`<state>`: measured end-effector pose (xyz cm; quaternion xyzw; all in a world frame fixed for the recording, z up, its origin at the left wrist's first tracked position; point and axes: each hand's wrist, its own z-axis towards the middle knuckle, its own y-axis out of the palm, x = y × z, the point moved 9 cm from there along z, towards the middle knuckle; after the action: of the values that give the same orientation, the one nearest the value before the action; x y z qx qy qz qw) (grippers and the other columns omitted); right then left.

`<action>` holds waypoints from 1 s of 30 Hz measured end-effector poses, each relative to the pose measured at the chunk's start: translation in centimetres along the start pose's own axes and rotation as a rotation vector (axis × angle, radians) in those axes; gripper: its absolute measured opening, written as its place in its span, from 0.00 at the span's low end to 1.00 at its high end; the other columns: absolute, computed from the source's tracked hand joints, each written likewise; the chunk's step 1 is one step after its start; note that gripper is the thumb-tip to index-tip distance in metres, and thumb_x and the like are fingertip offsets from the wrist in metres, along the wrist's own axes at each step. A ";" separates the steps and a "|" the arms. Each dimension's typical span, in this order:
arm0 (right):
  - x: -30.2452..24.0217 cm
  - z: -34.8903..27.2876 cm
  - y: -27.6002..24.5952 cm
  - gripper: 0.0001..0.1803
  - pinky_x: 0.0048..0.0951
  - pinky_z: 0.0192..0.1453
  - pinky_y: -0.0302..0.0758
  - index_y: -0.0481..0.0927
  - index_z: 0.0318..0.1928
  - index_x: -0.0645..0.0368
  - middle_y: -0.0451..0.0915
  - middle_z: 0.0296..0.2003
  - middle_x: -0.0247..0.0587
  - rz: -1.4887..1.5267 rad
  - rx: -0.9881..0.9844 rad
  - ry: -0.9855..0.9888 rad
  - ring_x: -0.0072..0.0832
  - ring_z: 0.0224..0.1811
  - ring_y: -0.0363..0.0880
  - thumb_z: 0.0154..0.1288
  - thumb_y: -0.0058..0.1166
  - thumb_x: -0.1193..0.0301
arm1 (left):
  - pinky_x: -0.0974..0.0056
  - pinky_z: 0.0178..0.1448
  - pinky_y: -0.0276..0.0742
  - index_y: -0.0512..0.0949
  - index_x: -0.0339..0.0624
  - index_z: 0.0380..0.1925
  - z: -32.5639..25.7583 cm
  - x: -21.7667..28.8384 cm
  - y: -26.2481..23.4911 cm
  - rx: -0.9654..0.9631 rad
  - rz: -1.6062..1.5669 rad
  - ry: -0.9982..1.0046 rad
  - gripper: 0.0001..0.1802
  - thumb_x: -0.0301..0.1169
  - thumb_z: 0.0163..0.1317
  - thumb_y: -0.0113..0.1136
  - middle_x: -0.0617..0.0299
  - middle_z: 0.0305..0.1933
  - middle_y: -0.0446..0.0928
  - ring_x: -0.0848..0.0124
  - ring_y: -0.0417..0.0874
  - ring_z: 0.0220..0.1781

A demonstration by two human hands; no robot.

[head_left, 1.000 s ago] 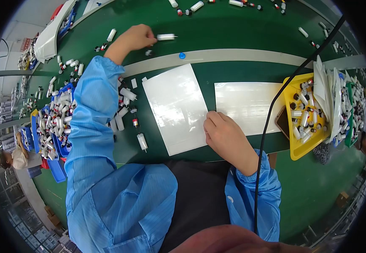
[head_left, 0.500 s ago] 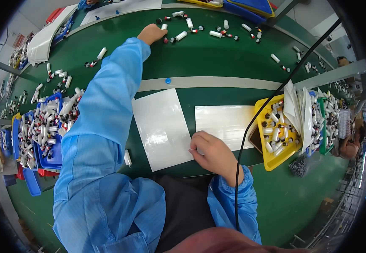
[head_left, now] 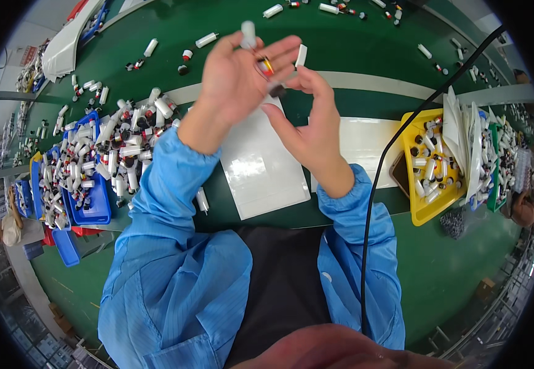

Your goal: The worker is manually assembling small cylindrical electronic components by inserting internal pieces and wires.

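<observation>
My left hand [head_left: 233, 83] is raised over the table, palm up. A white plastic cylinder [head_left: 248, 35] is held by its thumb and forefinger, while a small red part with a yellow ring [head_left: 266, 66] lies against its fingers. Close to the right is my right hand [head_left: 313, 126], thumb well apart from the bent fingers. At those fingertips a narrow white piece [head_left: 302, 55] sticks up, seemingly gripped between them. Between both hands a small black cap [head_left: 276, 91] is blurred; which hand bears it is unclear. Below lies a glossy white sheet [head_left: 258, 169].
Piled cylinders and caps [head_left: 135, 144] fill the left side beside a blue tray [head_left: 95, 209]. At right stands a yellow tray [head_left: 427, 212] of similar parts, next to a second white sheet [head_left: 365, 141]. A black cable [head_left: 371, 203] hangs across the right side.
My left hand has come back from the far parts with a white cylinder and turned palm up. My right hand has risen from the sheet to meet it. The view has shifted.
</observation>
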<state>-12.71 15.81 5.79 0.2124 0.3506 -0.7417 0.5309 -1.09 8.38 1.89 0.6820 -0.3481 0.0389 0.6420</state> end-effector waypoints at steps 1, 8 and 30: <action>0.6 -0.4 0.6 0.31 0.35 0.51 0.76 0.70 0.61 0.63 0.79 0.43 0.44 0.048 0.010 0.023 0.34 0.44 0.79 0.57 0.69 0.74 | 0.49 0.73 0.66 0.70 0.38 0.41 -0.5 -1.6 -0.2 -0.029 -0.042 -0.046 0.22 0.45 0.76 0.33 0.34 0.69 0.67 0.47 0.67 0.73; 4.1 -1.7 0.1 0.26 0.25 0.49 0.77 0.67 0.59 0.65 0.81 0.38 0.41 0.091 0.029 0.162 0.24 0.40 0.81 0.62 0.61 0.85 | 0.50 0.76 0.62 0.69 0.40 0.59 -0.9 -4.1 0.5 -0.189 -0.068 -0.138 0.23 0.43 0.77 0.35 0.39 0.72 0.65 0.53 0.71 0.68; 3.8 -0.8 -3.5 0.15 0.24 0.42 0.78 0.78 0.46 0.65 0.80 0.38 0.40 0.297 0.258 0.039 0.24 0.36 0.80 0.59 0.62 0.87 | 0.63 0.62 0.79 0.62 0.39 0.66 -1.0 -2.3 -0.4 -0.199 0.660 0.022 0.28 0.18 0.68 0.57 0.47 0.59 0.78 0.64 0.83 0.57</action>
<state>-17.38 14.62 3.68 0.3424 0.2274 -0.6899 0.5959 -2.25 10.23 0.55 0.4662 -0.5452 0.2178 0.6618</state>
